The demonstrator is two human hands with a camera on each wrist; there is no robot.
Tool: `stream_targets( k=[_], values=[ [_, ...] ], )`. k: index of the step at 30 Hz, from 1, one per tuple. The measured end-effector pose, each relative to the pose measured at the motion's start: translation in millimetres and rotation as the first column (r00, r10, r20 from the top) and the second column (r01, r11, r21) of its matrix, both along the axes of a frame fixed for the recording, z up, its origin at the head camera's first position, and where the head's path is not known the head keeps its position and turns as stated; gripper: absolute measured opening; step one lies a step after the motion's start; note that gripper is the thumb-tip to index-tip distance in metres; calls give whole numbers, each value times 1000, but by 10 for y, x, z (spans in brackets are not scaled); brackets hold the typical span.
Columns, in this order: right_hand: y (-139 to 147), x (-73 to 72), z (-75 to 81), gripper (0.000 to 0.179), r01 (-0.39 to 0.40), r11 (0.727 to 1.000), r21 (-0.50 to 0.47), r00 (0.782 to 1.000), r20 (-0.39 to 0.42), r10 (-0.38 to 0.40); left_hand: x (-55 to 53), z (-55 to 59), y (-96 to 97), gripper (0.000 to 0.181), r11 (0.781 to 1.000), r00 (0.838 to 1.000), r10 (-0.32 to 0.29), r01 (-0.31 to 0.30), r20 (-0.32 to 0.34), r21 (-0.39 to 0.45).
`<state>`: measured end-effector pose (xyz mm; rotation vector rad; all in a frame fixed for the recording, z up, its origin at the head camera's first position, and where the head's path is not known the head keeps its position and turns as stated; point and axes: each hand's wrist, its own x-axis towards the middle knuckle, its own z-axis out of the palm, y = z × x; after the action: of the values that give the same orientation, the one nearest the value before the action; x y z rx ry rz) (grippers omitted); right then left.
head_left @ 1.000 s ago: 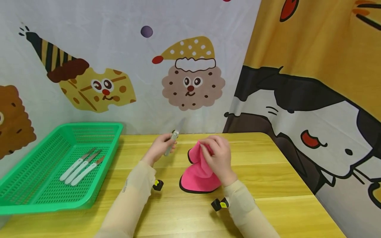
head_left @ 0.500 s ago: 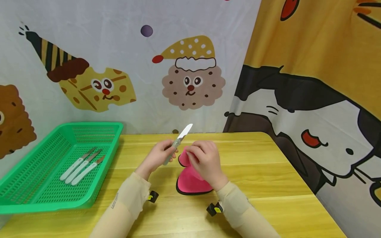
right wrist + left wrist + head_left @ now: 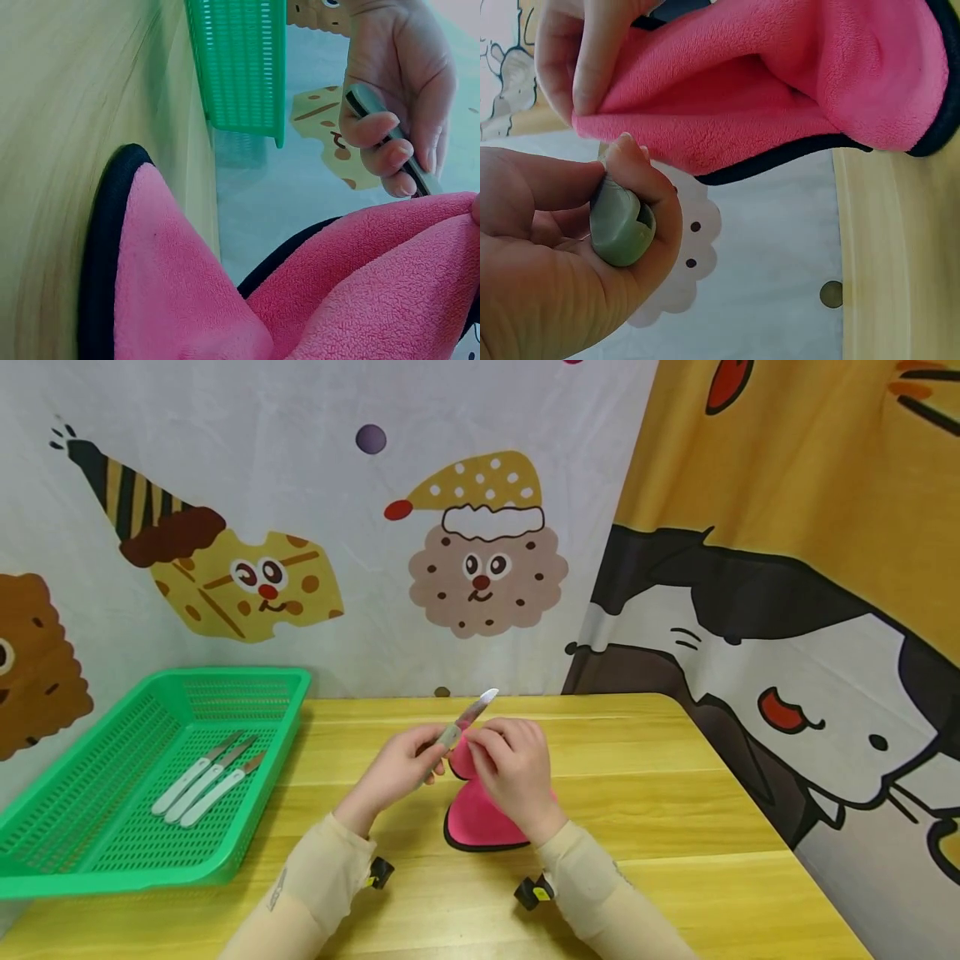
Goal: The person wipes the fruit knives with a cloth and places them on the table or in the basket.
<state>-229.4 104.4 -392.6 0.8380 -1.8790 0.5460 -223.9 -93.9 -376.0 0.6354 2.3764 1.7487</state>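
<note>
My left hand [image 3: 397, 764] grips a folding knife [image 3: 450, 737] by its pale green handle, the blade out and tilted up to the right. In the left wrist view the handle's butt end [image 3: 620, 232] shows between thumb and fingers. Close on the right, my right hand [image 3: 513, 772] pinches a fold of a pink fleece cloth [image 3: 480, 820] with black edging. The cloth's raised part lies behind the blade in the head view, and its lower part spreads down to the table. In the right wrist view the cloth [image 3: 375, 285] covers the knife's blade end.
A green plastic basket [image 3: 221, 875] stands at the left of the wooden table [image 3: 660, 793], with three white-handled knives [image 3: 208, 779] lying in it. A printed cartoon curtain [image 3: 300, 443] hangs behind the table's far edge.
The right hand has moved left with the cloth, closer to the knife. The left hand has shifted slightly, and the blade has tipped lower to the right, now beside the cloth.
</note>
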Motion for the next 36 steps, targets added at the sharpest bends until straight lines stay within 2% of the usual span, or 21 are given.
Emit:
stream_targets(
  k=[5,10,18,23,29,33,36],
  values=[
    [-24,-6,-4,16,3,1000,-1,1000,-8,-3,89,-15,12,22,999,999,-20,19,-42,-39],
    [-19,-26,21,11,30,999,-23,999,-17,-30,147,-11,19,23,999,999,-1,0,-38,-38],
    [119,-103,116,7,151,982,-116,987,73,-143,192,12,-13,26,1000,1000,-5,5,-5,-27],
    [193,-148,177,9,177,972,-155,982,89,-165,199,21,-18,26,1000,1000,0,0,4,-15],
    [277,-193,233,9,174,963,-206,984,63,-164,182,28,-46,28,1000,1000,10,-10,30,5],
    [335,-196,251,9,146,958,-248,989,22,-146,151,26,-106,30,997,999,39,-41,35,71],
    [369,-187,265,8,111,963,-245,993,-18,-119,142,50,-152,29,991,997,70,-73,29,116]
  ],
)
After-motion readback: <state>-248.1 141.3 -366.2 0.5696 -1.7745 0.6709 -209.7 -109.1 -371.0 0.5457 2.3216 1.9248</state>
